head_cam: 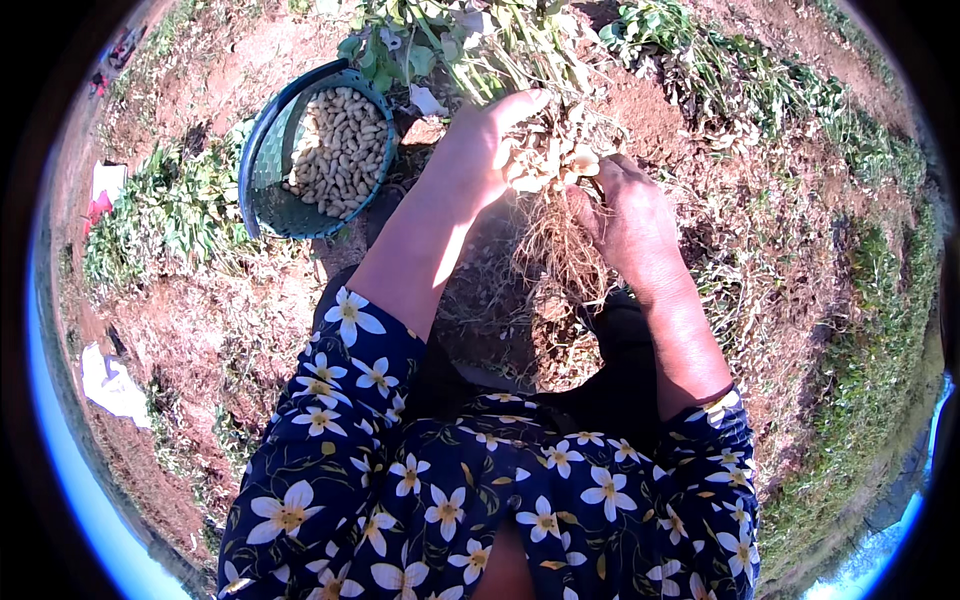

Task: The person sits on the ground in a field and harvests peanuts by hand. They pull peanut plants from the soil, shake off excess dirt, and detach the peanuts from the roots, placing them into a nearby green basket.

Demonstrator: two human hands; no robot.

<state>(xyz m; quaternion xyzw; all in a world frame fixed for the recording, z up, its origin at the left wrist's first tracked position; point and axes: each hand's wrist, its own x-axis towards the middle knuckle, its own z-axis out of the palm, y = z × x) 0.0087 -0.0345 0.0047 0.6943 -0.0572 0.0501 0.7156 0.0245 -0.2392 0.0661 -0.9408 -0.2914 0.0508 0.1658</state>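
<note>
My left hand grips the stems of an uprooted peanut plant, its leafy top pointing away from me. Pale peanut pods cluster between my two hands. Below them hang the thin brown roots. At the right side of the cluster, my right hand has its fingers curled in against the pods; the fingertips are partly hidden. To the left of my left forearm stands a green woven basket with a dark rim, tilted towards me. Many loose peanut pods lie inside it.
Heaps of pulled plants lie at the upper right, and more greenery is left of the basket. Dry leaf litter covers the reddish soil. A white sack or cloth and a red item rest at the far left.
</note>
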